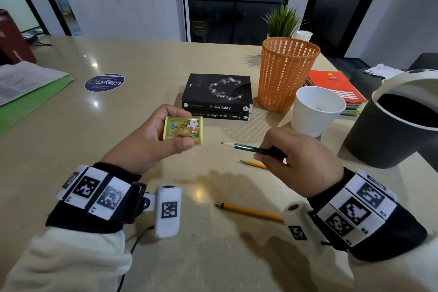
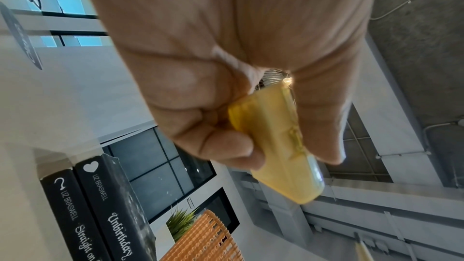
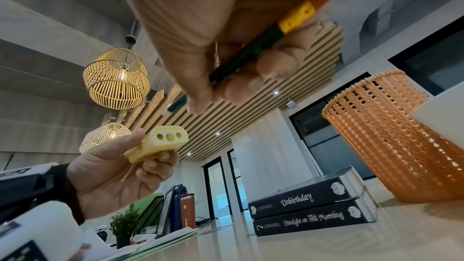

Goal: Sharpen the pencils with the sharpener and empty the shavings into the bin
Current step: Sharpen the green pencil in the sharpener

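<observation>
Left hand (image 1: 151, 140) gripping "Baby" sharpener (image 1: 183, 131), "Unbirthday" book (image 1: 218, 92) behind

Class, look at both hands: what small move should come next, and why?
Probably set the green pencil down: its tip already looks sharp and is out of the sharpener that the left hand holds. The right hand could then take a yellow pencil.

We see two black books (image 1: 216, 95) stacked on the table (image 1: 132, 59), an orange mesh basket (image 1: 285, 73) just beside them, and a white cup (image 1: 315, 111) near it. Farther back stand a plant (image 1: 283, 20) and red notebooks (image 1: 336, 85); papers (image 1: 26, 78) lie far left.
</observation>
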Action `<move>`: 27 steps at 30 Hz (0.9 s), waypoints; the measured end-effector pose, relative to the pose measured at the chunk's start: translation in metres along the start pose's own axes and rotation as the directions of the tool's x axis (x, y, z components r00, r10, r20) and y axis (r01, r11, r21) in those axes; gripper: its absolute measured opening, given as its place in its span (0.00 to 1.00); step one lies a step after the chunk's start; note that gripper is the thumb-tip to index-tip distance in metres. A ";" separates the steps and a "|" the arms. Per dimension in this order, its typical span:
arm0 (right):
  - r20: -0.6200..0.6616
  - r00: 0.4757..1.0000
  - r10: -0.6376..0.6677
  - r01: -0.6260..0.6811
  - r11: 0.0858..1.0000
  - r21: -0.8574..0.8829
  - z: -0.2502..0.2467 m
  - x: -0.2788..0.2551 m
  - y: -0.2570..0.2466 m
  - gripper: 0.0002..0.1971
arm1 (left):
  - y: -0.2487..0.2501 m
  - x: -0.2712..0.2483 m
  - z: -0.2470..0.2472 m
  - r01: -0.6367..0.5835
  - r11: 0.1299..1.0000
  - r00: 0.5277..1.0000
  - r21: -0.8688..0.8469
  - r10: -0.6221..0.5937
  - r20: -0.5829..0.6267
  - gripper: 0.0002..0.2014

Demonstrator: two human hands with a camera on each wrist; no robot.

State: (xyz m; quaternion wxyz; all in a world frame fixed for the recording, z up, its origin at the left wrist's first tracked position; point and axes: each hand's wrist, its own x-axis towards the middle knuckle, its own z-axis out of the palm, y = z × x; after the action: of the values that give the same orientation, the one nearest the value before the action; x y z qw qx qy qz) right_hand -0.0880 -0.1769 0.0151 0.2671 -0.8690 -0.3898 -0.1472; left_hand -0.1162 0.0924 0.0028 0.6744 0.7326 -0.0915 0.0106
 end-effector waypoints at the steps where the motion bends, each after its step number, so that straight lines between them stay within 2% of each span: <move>1: -0.005 1.000 -0.002 0.002 1.000 -0.002 0.001 0.000 0.000 0.07 | 0.000 0.000 0.000 0.000 1.000 1.000 -0.006 0.000 0.002 0.34; 6: -0.021 1.000 -0.012 0.012 1.000 0.000 0.002 -0.001 0.003 0.10 | 0.000 0.000 0.004 0.001 1.000 0.999 0.001 -0.001 0.036 0.29; 9: -0.026 0.999 -0.019 0.019 1.000 -0.003 0.001 -0.001 0.000 0.08 | 0.001 0.000 0.006 -0.002 1.000 0.999 0.007 0.002 0.039 0.27; 13: -0.037 0.998 -0.045 0.043 0.997 -0.063 0.000 -0.002 -0.002 0.06 | 0.002 -0.001 0.011 -0.016 1.000 0.999 0.004 0.016 0.043 0.34; 22: -0.075 0.996 -0.054 0.047 0.994 -0.096 0.001 -0.003 -0.006 0.11 | 0.000 0.000 0.018 -0.006 1.000 0.998 0.019 0.005 0.070 0.32; 27: -0.050 0.998 -0.048 0.042 0.993 -0.111 0.004 -0.004 -0.008 0.11 | 0.001 0.000 0.021 0.023 0.999 0.994 0.022 -0.025 0.106 0.30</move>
State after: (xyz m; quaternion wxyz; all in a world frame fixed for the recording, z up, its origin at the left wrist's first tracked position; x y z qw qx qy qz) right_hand -0.0962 -0.1721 0.0128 0.2255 -0.8692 -0.3933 -0.1974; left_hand -0.1190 0.0716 0.0021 0.6609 0.7402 -0.1183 -0.0356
